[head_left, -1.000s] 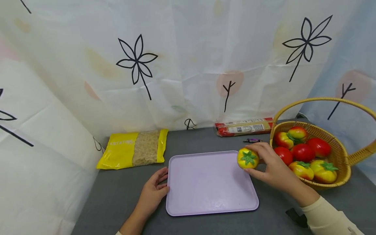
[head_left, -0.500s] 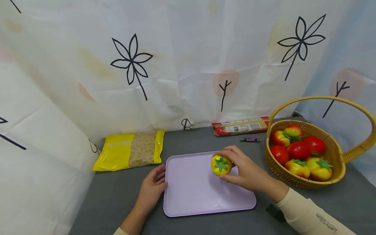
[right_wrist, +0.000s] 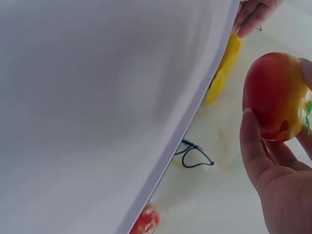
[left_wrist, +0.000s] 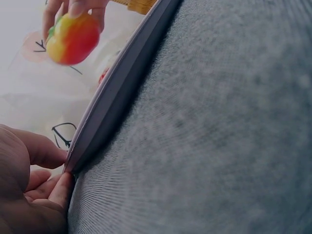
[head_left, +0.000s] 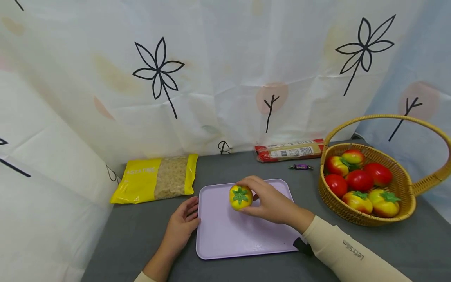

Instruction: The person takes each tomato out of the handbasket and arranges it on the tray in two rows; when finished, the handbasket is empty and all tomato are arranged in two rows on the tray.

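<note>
The right hand (head_left: 269, 201) pinches a red-and-yellow fruit (head_left: 240, 197) between thumb and fingers, and we see it held over the back part of the lilac tray (head_left: 218, 235), clear of its surface, with the green leaf cap facing us. The left hand (head_left: 181, 223) lies at the tray's left edge, thumb and fingertips touching the rim, the fingers loosely bent; we find no object in its palm. The tray lies on the middle of the grey counter (head_left: 243, 270). Toward the counter's right edge we have a wicker basket (head_left: 334, 205) with seven pieces of fruit (head_left: 359, 180). A yellow bag (head_left: 155, 178) lies near the back left corner, a red-ended packet (head_left: 290, 150) along the back edge, and a small purple wrapper (head_left: 301, 167) just in front of that packet.
</note>
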Demonstrator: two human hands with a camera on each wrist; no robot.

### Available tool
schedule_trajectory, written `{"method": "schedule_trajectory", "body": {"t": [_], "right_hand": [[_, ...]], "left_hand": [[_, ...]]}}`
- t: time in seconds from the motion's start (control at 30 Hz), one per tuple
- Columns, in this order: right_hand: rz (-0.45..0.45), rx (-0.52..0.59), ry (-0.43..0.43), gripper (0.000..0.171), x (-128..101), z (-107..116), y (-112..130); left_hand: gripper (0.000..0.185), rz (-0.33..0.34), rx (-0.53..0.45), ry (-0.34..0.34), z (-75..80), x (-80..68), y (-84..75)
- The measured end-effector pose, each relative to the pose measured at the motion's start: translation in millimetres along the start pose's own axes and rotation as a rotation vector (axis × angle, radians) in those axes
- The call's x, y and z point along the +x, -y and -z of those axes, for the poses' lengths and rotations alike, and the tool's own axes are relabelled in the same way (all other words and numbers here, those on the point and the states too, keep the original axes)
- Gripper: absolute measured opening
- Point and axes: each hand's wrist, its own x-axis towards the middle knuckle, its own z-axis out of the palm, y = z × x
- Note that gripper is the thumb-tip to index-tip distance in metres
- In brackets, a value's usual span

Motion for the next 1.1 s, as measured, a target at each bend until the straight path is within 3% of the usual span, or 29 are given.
{"method": "schedule_trajectory", "body": {"t": [0.37, 1.1], "right_hand": [[-0.093, 0.090, -0.022, 0.063, 31.1, -14.1, -2.1], [-0.168, 0.129, 0.030, 0.062, 70.9, -54.1, -10.3]], "left_hand": [[0.065, -0.029, 0.032, -0.003, 0.7, 1.9, 2.6], [0.068, 0.011, 0.005, 0.008, 1.9, 2.5, 1.6]]}}
